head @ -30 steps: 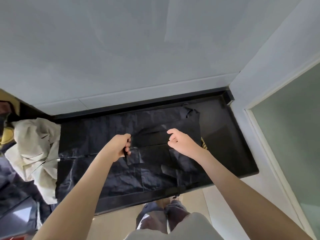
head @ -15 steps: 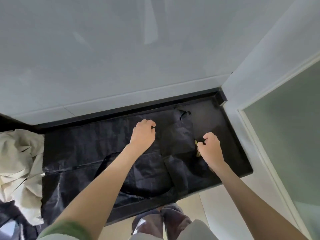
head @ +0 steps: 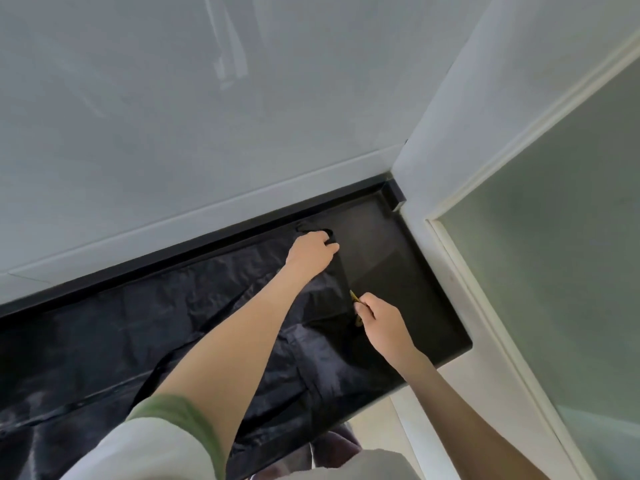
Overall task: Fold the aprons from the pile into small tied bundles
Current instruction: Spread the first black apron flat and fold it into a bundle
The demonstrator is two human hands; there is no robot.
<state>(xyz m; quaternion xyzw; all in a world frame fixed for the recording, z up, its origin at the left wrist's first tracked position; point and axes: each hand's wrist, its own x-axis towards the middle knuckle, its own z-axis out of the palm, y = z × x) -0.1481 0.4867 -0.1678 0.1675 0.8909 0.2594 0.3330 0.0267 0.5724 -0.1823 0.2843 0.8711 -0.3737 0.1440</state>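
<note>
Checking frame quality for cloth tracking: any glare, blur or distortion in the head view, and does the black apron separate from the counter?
Head view: wide-angle distortion bows the door frame; streaky reflections on the glossy wall; the black apron shows wrinkle highlights yet blends into the black counter where the left hand and right hand grip it; edges slightly soft.

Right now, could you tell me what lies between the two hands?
The edge of the black apron, flat on the counter; the head view shows it.
</note>
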